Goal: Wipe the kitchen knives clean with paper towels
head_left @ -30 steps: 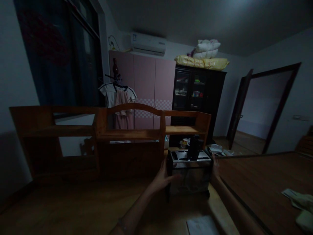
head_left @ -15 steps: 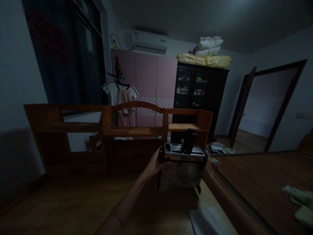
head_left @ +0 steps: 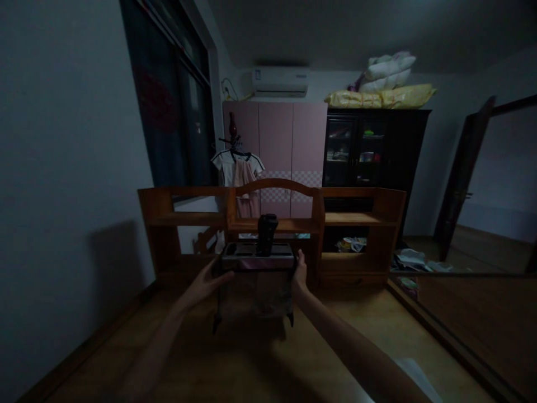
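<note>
A shiny metal toaster [head_left: 255,291] with slots on top hangs in the air above the wooden desk top [head_left: 235,358], held between both my hands. My left hand [head_left: 204,282] presses its left side with fingers spread along the casing. My right hand [head_left: 299,273] grips its right side. A dark upright object [head_left: 267,234] rises from the toaster's top. The toaster is in front of the middle of the wooden shelf unit [head_left: 272,226] at the desk's back.
A wall [head_left: 62,168] and dark window [head_left: 176,112] are to the left. Behind the shelf unit stand a pink wardrobe [head_left: 277,140], hanging clothes [head_left: 239,168] and a dark glass cabinet [head_left: 369,151]. A white paper [head_left: 413,375] lies at the desk's right. An open door [head_left: 461,179] is far right.
The toaster has been lifted off the desk and carried left, toward the middle of the shelf unit. My view has turned left with it.
</note>
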The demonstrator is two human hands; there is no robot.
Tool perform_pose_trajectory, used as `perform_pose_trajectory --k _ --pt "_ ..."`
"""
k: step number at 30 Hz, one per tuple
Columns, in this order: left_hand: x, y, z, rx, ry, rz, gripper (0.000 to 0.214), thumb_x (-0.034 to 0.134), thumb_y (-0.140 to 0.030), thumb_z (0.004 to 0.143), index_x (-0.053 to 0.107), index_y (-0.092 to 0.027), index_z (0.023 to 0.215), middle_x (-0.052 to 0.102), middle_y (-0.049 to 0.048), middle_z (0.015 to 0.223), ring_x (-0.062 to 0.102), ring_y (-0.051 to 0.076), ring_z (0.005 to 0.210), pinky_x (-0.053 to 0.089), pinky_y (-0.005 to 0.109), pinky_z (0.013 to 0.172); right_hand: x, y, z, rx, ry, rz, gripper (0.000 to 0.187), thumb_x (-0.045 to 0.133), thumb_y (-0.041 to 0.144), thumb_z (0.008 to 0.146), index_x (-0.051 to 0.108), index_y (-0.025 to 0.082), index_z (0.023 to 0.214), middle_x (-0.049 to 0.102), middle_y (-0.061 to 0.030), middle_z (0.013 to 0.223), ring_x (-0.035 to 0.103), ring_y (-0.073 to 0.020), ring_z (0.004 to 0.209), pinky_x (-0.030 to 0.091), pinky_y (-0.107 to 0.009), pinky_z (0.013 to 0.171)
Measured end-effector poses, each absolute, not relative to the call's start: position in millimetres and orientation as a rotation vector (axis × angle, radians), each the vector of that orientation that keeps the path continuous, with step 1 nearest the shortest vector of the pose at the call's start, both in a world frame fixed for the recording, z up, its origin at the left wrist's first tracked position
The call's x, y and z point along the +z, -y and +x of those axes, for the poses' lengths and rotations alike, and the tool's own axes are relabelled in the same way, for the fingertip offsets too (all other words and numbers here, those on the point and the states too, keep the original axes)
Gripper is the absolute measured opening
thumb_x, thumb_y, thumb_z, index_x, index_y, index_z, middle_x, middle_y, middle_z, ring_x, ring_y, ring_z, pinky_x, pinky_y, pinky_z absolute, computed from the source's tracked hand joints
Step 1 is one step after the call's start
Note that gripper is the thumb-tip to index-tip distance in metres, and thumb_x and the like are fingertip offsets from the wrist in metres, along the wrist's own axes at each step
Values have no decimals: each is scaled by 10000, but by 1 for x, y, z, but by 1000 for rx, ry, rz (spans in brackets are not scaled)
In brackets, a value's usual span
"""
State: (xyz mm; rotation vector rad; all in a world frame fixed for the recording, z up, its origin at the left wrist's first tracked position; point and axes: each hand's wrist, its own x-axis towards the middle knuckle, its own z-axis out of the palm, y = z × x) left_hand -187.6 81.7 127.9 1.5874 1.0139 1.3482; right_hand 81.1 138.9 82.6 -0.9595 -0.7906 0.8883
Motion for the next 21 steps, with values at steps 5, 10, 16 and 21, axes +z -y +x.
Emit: perform_pose_trajectory --k 5,10,16,21 --pt "96 -78 -266 1404 -1257 1445 652 811 -492 587 627 -150 1111 666 98 1158 577 308 1131 476 382 952 70 -146 1 981 799 -995 312 513 427 937 623 147 1018 643 -55 1015 627 -194 886 517 -381 804" --pt "77 -71 -314 1436 -1243 1310 640 820 -460 600 609 -145 1116 689 93 1101 639 285 1024 517 374 896 61 -151 -52 1018 814 -999 358 489 467 939 641 143 944 663 -45 950 634 -191 870 502 -384 824" --pt "84 -75 -336 1446 -1217 1208 616 853 -462 520 644 -148 1007 723 82 955 679 300 912 563 392 798 58 -156 -88 981 828 -981 362 481 473 941 646 151 951 667 -48 980 632 -200 909 488 -395 861" --pt "81 -91 -348 1461 -1189 1123 635 877 -424 472 640 -129 981 725 91 877 692 298 827 567 397 764 57 -157 -103 928 848 -971 383 456 489 947 649 158 950 668 -52 991 621 -205 946 455 -412 908"
